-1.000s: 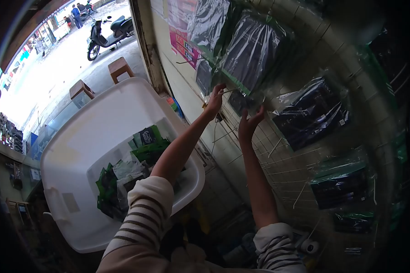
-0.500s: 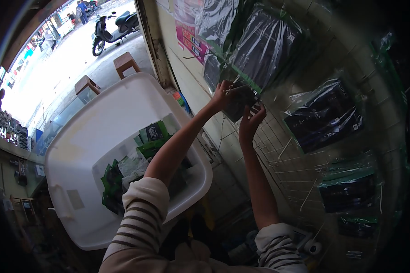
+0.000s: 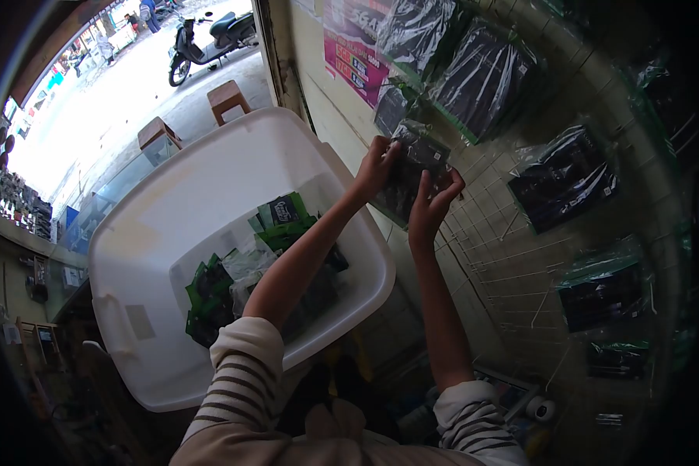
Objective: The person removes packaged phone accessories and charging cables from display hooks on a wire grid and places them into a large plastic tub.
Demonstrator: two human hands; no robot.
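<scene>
Between my two hands is a dark, flat packet in clear plastic [image 3: 421, 152], held up by the wire rack. My left hand [image 3: 376, 168] grips its left side, with the thumb across the front. At its lower right edge, my right hand [image 3: 435, 208] pinches it with bent fingers. Larger dark packets in clear, green-edged bags [image 3: 485, 74] hang just above. A smaller hanging packet [image 3: 394, 107] is close above my left hand. What is printed on the held packet is too dim to read.
A big white plastic tub [image 3: 202, 167] on my left contains several green-and-black packets [image 3: 210, 299]. More bagged packets [image 3: 567, 182] hang from the wire rack [image 3: 485, 268] on my right. Wooden stools [image 3: 227, 99] and a parked scooter [image 3: 213, 39] are beyond the tub.
The held packet now shows more of its front and sits lower relative to the hanging bags. Both hands have shifted with it and still hold it. The camera view has turned slightly left.
</scene>
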